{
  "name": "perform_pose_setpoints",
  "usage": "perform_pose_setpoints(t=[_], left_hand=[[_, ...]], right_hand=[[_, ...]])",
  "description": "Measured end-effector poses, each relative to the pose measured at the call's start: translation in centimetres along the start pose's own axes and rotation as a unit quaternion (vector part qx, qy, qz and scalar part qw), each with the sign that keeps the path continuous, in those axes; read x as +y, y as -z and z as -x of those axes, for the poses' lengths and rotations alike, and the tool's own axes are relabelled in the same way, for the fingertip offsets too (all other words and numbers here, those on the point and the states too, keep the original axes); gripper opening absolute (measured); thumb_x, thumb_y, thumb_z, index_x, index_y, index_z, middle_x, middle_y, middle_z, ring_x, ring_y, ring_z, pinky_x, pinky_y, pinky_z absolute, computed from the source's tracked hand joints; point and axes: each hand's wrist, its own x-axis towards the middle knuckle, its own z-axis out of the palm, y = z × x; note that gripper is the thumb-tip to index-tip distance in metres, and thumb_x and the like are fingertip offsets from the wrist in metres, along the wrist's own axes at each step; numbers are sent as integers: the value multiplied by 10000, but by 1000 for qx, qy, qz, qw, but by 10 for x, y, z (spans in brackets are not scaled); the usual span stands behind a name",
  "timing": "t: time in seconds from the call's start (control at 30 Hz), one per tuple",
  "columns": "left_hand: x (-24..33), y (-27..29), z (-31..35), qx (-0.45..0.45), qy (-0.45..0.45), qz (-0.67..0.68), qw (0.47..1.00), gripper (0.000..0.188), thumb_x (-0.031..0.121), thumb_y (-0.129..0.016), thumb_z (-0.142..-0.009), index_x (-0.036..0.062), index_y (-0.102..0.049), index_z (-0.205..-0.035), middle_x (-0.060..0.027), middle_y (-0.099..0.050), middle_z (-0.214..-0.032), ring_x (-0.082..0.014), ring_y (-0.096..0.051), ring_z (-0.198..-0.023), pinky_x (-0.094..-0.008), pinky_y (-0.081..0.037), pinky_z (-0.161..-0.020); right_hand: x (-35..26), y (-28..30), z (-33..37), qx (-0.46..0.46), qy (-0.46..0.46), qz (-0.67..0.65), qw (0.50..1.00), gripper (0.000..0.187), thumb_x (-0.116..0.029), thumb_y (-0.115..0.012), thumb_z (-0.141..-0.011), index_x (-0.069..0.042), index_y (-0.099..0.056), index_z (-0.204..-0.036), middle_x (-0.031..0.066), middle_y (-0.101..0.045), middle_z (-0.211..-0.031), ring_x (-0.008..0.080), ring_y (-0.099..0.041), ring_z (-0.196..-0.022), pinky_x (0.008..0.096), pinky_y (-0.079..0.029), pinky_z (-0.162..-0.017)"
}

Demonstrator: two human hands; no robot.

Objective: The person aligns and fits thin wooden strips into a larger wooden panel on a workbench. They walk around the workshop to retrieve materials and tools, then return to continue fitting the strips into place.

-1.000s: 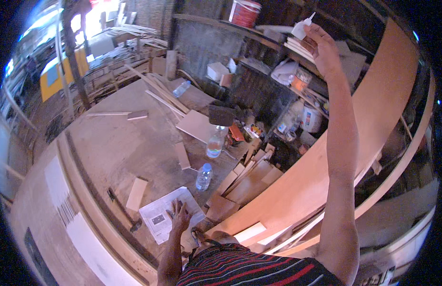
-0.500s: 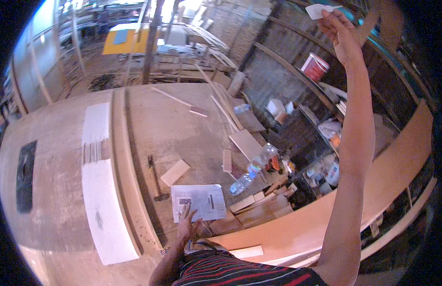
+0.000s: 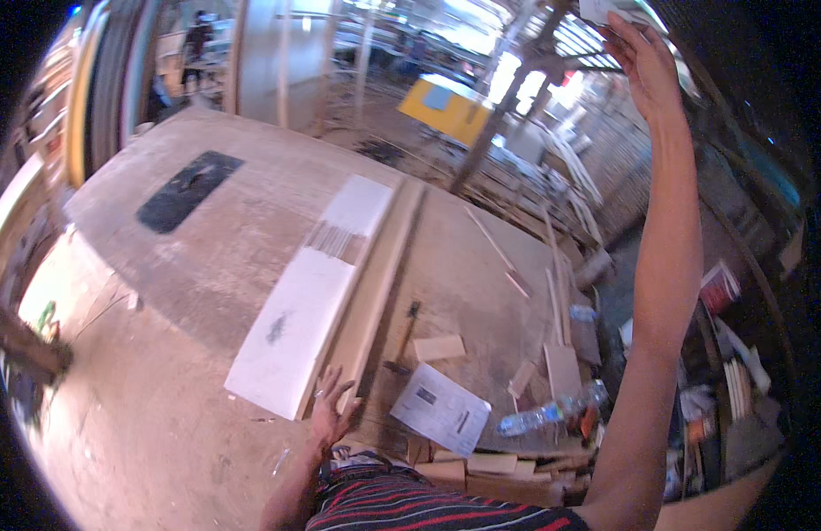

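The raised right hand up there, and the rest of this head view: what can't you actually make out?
- Right hand: holds a pale object cut off by the top edge; its kind is unclear.
- Left hand: rests on the workbench by a long board; its palm is hidden.
- Printed sheet: marks too small.
- Shelf items at right: dark, bent by the lens.

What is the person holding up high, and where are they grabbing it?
The right hand holds a small white thing by its lower edge; what it is cannot be told. The left hand holds nothing.
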Motion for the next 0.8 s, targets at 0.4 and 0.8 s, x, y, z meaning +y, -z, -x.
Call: perform_pose_setpoints(t=[0.4, 0.8], left_hand=[[-196, 80, 310, 443, 494, -23, 747, 512, 411, -582, -979, -55, -651, -1181, -250, -639, -1258, -352, -588, -1198, -432, -437, -1024], [-179, -21, 461, 519, 680, 148, 497, 626, 477, -528, -987, -104, -631, -1196, -276, -665, -1183, -395, -612, -1148, -457, -464, -983]], right_hand=[[-13, -131, -65, -122, 76, -295, 945, 258, -160, -720, -926, -48, -675, -1155, 51, -705, -1077, 160, -688, -1014, 264, -549, -883], [-111, -208, -15, -101, 127, -339, 927, 222, -194, -699, -918, -56, -636, -1080, 42, -684, -944, 130, -664, -845, 250, -534, -733]])
